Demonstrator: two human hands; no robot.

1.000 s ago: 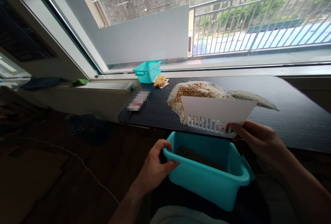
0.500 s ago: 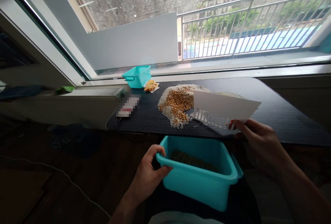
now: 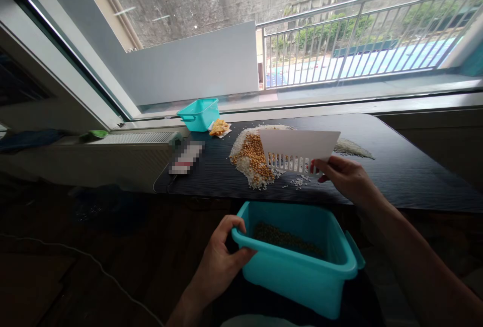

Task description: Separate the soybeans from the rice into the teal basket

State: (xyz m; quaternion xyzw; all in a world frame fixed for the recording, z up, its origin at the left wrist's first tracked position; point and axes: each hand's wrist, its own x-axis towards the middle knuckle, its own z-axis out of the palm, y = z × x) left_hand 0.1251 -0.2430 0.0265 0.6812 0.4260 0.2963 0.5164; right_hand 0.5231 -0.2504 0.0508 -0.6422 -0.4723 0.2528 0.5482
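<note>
My left hand (image 3: 222, 254) is closed on the near left corner of a turquoise plastic tub (image 3: 298, 276), thumb outside and fingers over the rim. Small dark greenish grains or beans (image 3: 287, 240) cover part of the tub's bottom. In my right hand (image 3: 343, 176) is a white slotted sheet (image 3: 302, 143), pinched at its lower right corner. The slots run along its lower edge, over the dark table. Behind and left of the sheet lies a heap of yellow beans (image 3: 256, 153) mixed with white grains (image 3: 241, 168); the sheet hides part of it.
A smaller turquoise basket (image 3: 199, 114) stands at the table's back left, beside a crumpled yellow item (image 3: 219, 127). A blurred flat object (image 3: 186, 157) lies on the left. More pale grains (image 3: 352, 149) lie to the right. A radiator (image 3: 143, 138) adjoins the table (image 3: 407, 171) below the window.
My right hand has moved the slotted sheet left and slightly up, uncovering the pale grains on the right and a few loose white ones in front. The tub appears slightly lower and farther right.
</note>
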